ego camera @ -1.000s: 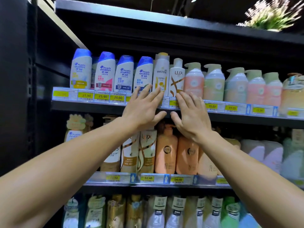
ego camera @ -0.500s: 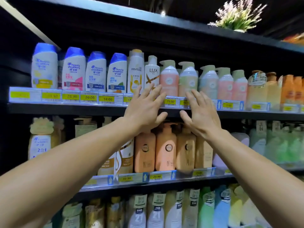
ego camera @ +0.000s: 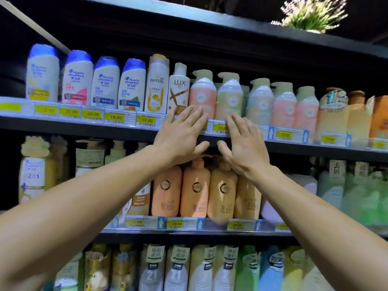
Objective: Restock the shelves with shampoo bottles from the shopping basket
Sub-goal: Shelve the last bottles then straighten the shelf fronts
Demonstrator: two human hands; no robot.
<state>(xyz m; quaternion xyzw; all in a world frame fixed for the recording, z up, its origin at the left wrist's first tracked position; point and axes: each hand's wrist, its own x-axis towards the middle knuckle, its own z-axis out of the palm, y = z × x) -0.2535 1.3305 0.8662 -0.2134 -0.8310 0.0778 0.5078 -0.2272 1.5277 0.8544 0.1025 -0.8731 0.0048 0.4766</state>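
at upper shelf edge (ego camera: 126, 131), flat left hand (ego camera: 180, 135), right hand (ego camera: 244, 148)

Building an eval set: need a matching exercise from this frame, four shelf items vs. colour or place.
Column 1:
1. Pantene bottle
2. Lux bottle
3. Plant
4. Left hand

Column 2:
A. On top of the shelving, upper right
B. Fingers spread flat, in front of the pink pump bottle and the shelf edge
C. White with a yellow label, directly right of the blue-capped bottles
D. White with brown crossing bands, between a white bottle and a pink one

Pairs: 1-C, 2-D, 3-A, 4-B
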